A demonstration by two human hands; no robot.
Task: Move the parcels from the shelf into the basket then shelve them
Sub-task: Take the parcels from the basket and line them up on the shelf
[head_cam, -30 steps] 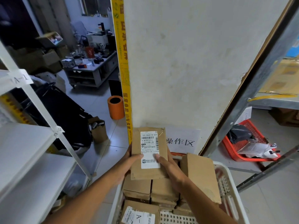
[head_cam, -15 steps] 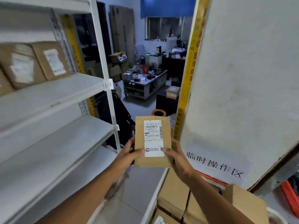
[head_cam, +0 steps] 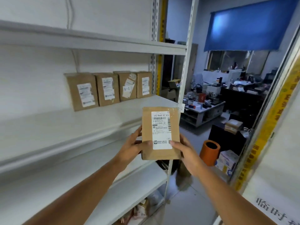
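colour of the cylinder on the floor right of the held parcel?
Orange, with a dark hollow top: the orange cylinder, seen in the head view.

The shelf (head_cam: 90, 125) is left bare ahead of four standing parcels (head_cam: 108, 90); its right side is bounded by an upright post (head_cam: 183, 88).

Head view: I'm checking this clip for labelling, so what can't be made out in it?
- Basket: out of frame, below the bottom edge.
- Held parcel: its back and the fingers behind it are hidden by the parcel itself; left hand and right hand grip its lower edges.
- Four shelved parcels: label print too small and blurred.
- Bottom shelf contents: blurred, partly cut off.
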